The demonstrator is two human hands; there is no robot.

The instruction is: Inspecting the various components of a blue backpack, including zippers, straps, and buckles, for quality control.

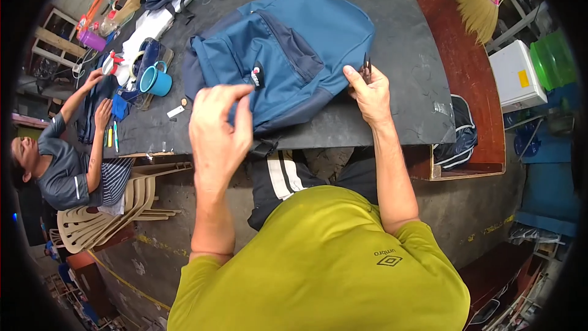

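A blue backpack (288,55) with dark navy trim and a zipped front pocket lies on the black-topped table before me. My right hand (370,93) is closed around a small dark pair of thread snips (367,68), their points upward. Its thumb rests at the bag's right edge. Over the lower left part of the bag is my left hand (219,125), its fingers curled and thumb raised close to the index finger. Whatever it may be pinching is too small or hidden to tell.
Left on the black table (404,73) are a blue mug (155,79), a tape roll, a spray bottle and pens. A co-worker (67,165) sits there beside stacked beige chairs (104,217). A reddish wooden bench (474,116) holding a dark bag borders the right side.
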